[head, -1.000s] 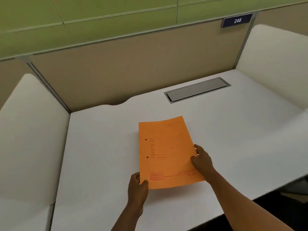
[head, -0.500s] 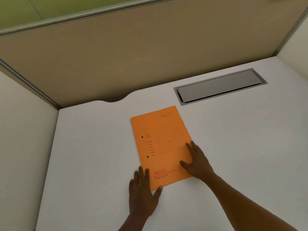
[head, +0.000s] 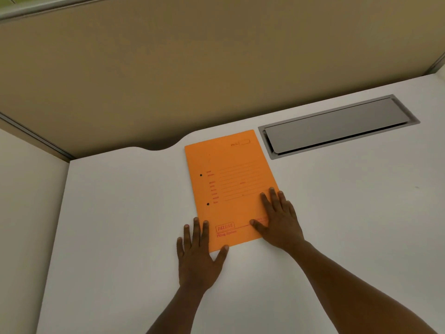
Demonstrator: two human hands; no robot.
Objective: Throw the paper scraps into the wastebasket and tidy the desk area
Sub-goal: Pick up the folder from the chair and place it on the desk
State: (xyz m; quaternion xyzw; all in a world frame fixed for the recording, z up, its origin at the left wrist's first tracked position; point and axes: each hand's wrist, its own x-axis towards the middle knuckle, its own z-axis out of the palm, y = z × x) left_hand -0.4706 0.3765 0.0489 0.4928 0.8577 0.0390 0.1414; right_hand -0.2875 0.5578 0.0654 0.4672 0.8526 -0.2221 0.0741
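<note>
An orange file folder (head: 228, 179) with red print and two punched holes lies flat on the white desk (head: 120, 213), its far edge near the desk's back. My left hand (head: 197, 251) rests flat at the folder's near left corner, fingers spread, thumb on the folder's bottom edge. My right hand (head: 279, 218) lies flat on the folder's near right part, fingers apart. Neither hand grips anything. No paper scraps or wastebasket are in view.
A grey metal cable flap (head: 337, 126) is set into the desk just right of the folder's far end. A beige partition (head: 192, 68) closes the back, with a curved cutout (head: 156, 147) in the desk edge. A white side panel (head: 26, 201) stands at the left.
Both hands let go of the raised folder and laid it flat, then pushed it away toward the back of the desk. The camera moved closer and tilted down.
</note>
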